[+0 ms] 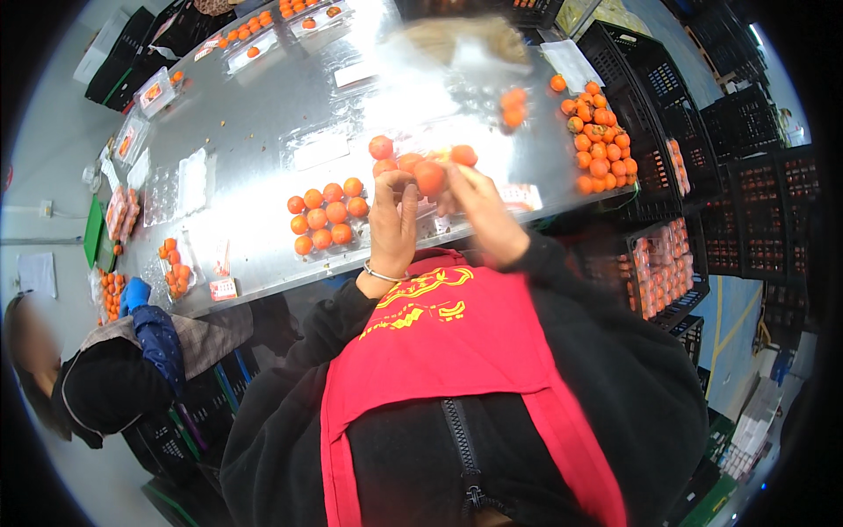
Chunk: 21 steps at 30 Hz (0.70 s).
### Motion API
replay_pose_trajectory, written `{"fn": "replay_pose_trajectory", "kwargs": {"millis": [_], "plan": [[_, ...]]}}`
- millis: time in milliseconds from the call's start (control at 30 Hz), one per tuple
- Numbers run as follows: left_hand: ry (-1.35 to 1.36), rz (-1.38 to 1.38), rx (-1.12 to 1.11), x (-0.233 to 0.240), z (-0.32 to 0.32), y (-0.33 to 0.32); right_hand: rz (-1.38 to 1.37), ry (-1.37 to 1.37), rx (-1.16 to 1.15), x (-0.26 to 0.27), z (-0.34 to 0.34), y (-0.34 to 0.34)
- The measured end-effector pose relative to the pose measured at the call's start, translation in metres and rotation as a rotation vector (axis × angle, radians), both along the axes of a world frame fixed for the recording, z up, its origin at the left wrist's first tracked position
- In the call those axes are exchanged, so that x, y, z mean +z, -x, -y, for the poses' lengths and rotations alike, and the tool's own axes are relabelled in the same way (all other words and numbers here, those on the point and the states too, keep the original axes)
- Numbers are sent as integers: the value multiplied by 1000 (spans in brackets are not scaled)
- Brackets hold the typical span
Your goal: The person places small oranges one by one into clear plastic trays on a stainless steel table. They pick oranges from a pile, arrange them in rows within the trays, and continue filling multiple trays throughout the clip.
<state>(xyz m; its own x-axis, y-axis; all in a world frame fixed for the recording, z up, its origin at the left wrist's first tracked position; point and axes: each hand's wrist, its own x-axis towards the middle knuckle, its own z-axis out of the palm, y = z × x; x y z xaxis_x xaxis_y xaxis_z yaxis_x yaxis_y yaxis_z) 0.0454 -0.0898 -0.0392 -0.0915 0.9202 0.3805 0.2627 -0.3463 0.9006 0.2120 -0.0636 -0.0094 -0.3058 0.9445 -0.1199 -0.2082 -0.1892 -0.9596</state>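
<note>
An orange persimmon (429, 178) is held between my two hands, above the near edge of the metal table. My left hand (392, 221), with a bangle at the wrist, has its thumb and curled fingers at the fruit's left side. From the right, my right hand (484, 207) closes its fingertips on it; they partly hide the grip. Just beyond my hands sit more persimmons (380, 147), in what looks like a clear plastic tray largely hidden by my hands and glare. Left of my left hand, rows of persimmons (336, 212) fill another clear tray.
A persimmon pile (599, 141) lies at the table's right end, beside black crates (649, 99). Open clear trays (319, 148) and printed cards (222, 288) lie on the steel table (257, 132). A co-worker's blue-gloved hand (135, 294) is at the left. Something blurred (461, 43) is across the table.
</note>
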Motion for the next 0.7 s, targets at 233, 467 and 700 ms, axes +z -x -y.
{"fn": "replay_pose_trajectory", "kwargs": {"millis": [233, 467, 700], "plan": [[-234, -228, -64, 4, -12, 0, -62, 76, 40, 1, -7, -11], [3, 25, -47, 1, -21, -6, -163, 129, 61, 10, -16, -23], [261, 150, -227, 11, -38, -10, -78, -31, 19, 3, -30, -29]]}}
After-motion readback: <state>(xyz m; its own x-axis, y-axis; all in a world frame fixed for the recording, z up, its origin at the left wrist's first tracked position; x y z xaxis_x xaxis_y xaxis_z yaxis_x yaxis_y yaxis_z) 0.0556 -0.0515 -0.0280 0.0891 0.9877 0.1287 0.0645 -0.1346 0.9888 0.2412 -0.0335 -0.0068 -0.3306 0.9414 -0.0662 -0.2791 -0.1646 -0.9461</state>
